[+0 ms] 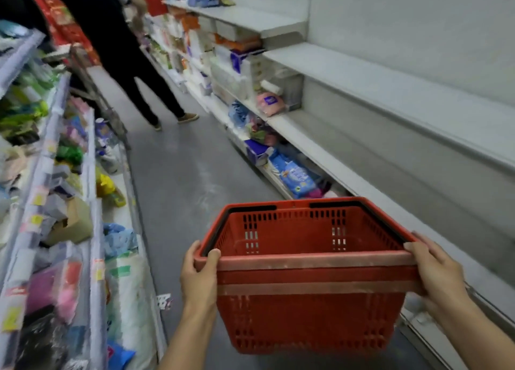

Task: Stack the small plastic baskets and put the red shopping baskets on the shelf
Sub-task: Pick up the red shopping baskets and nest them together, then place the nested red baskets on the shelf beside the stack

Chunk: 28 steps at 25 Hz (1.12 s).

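I hold a stack of red shopping baskets (309, 308), nested one inside another, in the air over the aisle floor. My left hand (199, 275) grips the near left corner of the rims. My right hand (436, 272) grips the near right corner. Black handles lie folded along the top rim. The baskets are empty inside. White shelves (390, 91) run along the right side, bare in the near stretch. No small plastic baskets are in view.
A person in dark trousers (133, 71) stands further up the aisle. Packed shelves of goods (55, 202) line the left side. Packets fill the far right shelves (237, 77). The grey floor (181, 174) runs between them, with a scrap (164, 301) near my left arm.
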Each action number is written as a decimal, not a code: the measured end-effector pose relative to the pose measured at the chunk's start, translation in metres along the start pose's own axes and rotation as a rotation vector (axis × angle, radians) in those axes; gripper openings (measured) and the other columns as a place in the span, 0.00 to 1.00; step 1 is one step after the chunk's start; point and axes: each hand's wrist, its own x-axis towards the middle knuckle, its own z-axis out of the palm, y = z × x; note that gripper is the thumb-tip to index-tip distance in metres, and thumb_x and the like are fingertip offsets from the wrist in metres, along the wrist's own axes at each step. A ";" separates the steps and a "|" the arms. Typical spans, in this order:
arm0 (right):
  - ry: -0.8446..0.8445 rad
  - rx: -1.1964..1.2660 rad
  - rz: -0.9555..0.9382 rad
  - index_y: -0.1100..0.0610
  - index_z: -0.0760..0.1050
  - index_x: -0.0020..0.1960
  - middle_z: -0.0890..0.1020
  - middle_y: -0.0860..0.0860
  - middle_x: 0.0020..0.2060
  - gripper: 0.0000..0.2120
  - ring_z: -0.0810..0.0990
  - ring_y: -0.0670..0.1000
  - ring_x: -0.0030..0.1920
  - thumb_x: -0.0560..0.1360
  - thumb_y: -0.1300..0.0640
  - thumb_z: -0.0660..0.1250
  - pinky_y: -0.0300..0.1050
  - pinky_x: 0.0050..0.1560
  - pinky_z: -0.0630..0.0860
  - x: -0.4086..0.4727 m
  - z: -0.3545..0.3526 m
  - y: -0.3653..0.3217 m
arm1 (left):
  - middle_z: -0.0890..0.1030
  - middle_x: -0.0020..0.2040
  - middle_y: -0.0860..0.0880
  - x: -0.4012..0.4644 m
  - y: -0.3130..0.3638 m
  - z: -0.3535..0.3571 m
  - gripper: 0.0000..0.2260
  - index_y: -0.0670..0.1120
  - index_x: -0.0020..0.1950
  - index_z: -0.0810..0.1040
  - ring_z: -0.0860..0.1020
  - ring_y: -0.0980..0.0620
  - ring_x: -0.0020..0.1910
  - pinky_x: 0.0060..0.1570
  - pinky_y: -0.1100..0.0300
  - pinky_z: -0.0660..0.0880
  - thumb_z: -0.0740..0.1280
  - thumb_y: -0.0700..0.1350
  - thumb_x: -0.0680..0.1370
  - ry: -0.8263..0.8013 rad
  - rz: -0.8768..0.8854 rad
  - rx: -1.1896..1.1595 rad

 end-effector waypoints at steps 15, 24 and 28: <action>0.587 0.309 -0.114 0.51 0.77 0.63 0.80 0.54 0.57 0.17 0.80 0.55 0.55 0.75 0.60 0.67 0.52 0.53 0.79 -0.216 -0.426 0.090 | 0.80 0.52 0.41 -0.332 -0.033 0.082 0.20 0.47 0.67 0.77 0.77 0.47 0.49 0.51 0.51 0.72 0.70 0.40 0.75 -0.596 0.036 0.070; 1.093 0.417 -0.245 0.46 0.79 0.59 0.83 0.50 0.51 0.18 0.81 0.50 0.47 0.72 0.61 0.67 0.45 0.43 0.79 -0.369 -0.624 0.107 | 0.80 0.47 0.45 -0.547 -0.033 0.134 0.15 0.51 0.60 0.78 0.76 0.48 0.40 0.41 0.54 0.73 0.68 0.39 0.75 -1.060 0.071 -0.007; 1.277 0.450 -0.332 0.52 0.80 0.60 0.83 0.41 0.44 0.18 0.79 0.40 0.35 0.72 0.62 0.66 0.33 0.31 0.75 -0.417 -0.681 0.109 | 0.81 0.50 0.46 -0.621 -0.019 0.153 0.15 0.55 0.56 0.78 0.77 0.46 0.47 0.50 0.43 0.76 0.71 0.43 0.71 -1.248 0.116 -0.046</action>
